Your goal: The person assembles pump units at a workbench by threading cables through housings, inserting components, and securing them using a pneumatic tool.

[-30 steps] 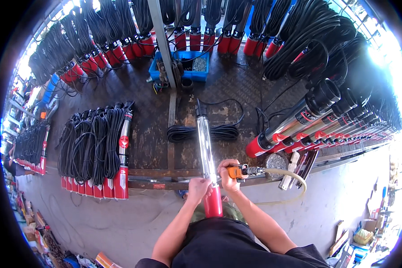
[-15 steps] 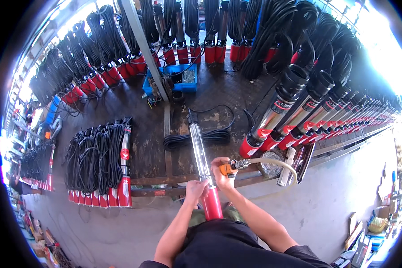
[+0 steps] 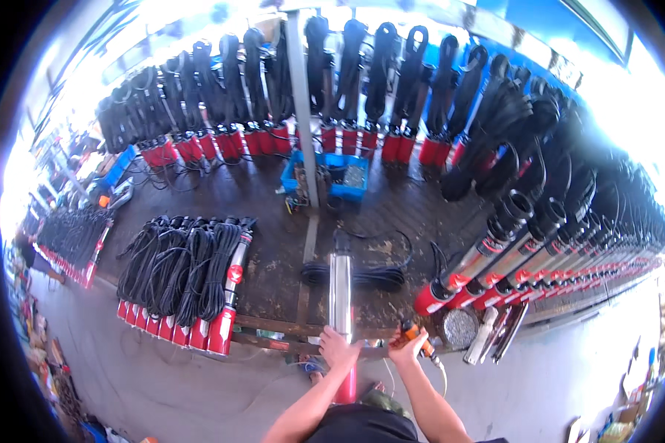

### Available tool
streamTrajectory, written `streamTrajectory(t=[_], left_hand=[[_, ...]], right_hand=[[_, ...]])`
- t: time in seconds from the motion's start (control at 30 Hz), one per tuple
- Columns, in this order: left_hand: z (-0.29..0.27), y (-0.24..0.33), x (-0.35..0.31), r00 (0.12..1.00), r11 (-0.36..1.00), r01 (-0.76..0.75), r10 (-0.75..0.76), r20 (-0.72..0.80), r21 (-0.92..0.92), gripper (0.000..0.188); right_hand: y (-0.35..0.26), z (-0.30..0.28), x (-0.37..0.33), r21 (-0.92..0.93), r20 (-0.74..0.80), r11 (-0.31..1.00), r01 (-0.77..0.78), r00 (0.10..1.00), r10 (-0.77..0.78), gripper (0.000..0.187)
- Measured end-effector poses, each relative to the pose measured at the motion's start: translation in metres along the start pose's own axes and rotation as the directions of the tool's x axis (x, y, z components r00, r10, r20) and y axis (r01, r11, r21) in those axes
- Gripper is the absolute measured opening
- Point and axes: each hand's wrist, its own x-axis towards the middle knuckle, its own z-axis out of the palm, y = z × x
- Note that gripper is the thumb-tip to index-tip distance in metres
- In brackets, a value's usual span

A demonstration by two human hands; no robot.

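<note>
A submersible pump [image 3: 340,292], a long silver tube with a red lower end, leans with its top on the bench and its base near my body. My left hand [image 3: 338,348] is closed around the tube just above the red part. To the right of the pump and apart from it, my right hand [image 3: 410,348] grips an orange and black air screwdriver [image 3: 411,331]. A pale hose [image 3: 443,376] hangs from the tool. Behind the pump's upper part lies a coil of black cable [image 3: 380,277] on the bench.
Finished-looking pumps with cable bundles [image 3: 192,269] stand at left, and more silver and red pumps [image 3: 465,266] lean at right. A blue bin [image 3: 355,193] of small parts sits behind a metal post [image 3: 303,111]. A round dish [image 3: 460,328] of small metal pieces is by the bench edge.
My right hand has drawn the air screwdriver away from the pump to the right, and its hose now hangs down. The left hand stays on the tube. The view has tilted upward.
</note>
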Motion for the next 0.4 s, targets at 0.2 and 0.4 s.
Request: streamTrajectory(t=[0.2, 0.4], left_hand=[[0.001, -0.027, 0.032, 0.997, 0.996, -0.011, 0.018, 0.078, -0.093, 0.080], [-0.071, -0.052, 0.085, 0.985, 0.997, 0.074, -0.071, 0.157, -0.011, 0.082]], right_hand=[[-0.008, -0.001, 0.033, 0.207, 0.042, 0.951, -0.228, 0.974, 0.224, 0.069], [0.009, 0.017, 0.048, -0.337, 0.035, 0.939, -0.070, 0.996, 0.086, 0.070]])
